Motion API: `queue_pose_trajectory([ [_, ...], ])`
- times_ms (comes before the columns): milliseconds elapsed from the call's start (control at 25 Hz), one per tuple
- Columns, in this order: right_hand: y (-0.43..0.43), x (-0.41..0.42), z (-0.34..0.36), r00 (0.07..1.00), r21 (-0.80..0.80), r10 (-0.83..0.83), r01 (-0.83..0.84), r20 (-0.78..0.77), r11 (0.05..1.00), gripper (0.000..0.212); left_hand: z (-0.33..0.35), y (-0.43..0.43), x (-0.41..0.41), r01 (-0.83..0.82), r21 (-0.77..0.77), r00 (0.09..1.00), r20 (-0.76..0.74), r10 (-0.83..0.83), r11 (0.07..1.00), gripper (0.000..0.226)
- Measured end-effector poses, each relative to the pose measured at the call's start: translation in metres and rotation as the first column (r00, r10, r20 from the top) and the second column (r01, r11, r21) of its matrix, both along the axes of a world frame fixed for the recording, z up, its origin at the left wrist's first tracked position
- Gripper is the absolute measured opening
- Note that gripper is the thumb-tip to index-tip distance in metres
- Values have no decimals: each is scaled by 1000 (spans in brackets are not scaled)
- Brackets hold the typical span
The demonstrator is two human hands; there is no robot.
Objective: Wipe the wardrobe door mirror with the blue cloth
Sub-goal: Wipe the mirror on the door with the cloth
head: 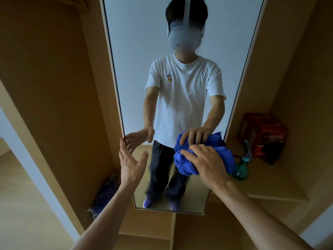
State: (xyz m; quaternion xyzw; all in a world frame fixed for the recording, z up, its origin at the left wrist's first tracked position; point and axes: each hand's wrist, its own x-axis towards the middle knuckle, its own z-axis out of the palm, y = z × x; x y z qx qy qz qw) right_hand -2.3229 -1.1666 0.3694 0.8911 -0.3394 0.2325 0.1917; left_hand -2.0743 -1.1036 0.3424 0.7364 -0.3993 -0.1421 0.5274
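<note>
Wooden wardrobe, tall door mirror likely mid-wipe: right hand clutching bunched blue cloth on glass, left hand loose-fingered, empty, wet streaks below unwiped.

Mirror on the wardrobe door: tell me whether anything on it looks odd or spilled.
Only the lower glass: droplets and runs streak the mirror below the blue cloth under the right hand. They look like unwiped spray, not damage.
</note>
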Motion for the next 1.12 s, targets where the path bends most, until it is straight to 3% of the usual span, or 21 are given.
queue_pose_trajectory([
  [400,-7,-35,106,964,-221,-19,80,267,972,48,-2,2,0,11,-7,1000,12,-11,1000,92],
  [640,-8,-36,79,951,-242,-21,100,308,965,43,-8,0,-1,-22,-25,999,28,23,999,91],
  [920,3,-37,-13,969,-11,-65,70,238,998,46,-10,0,1,-10,-35,999,40,12,999,91],
  [1040,4,-35,-18,963,18,-92,91,252,996,39,-9,3,3,0,-39,999,38,1,999,90],
  [1120,6,-35,-14,958,117,-126,99,256,988,41,-9,5,4,7,-47,1000,29,-6,999,89],
])
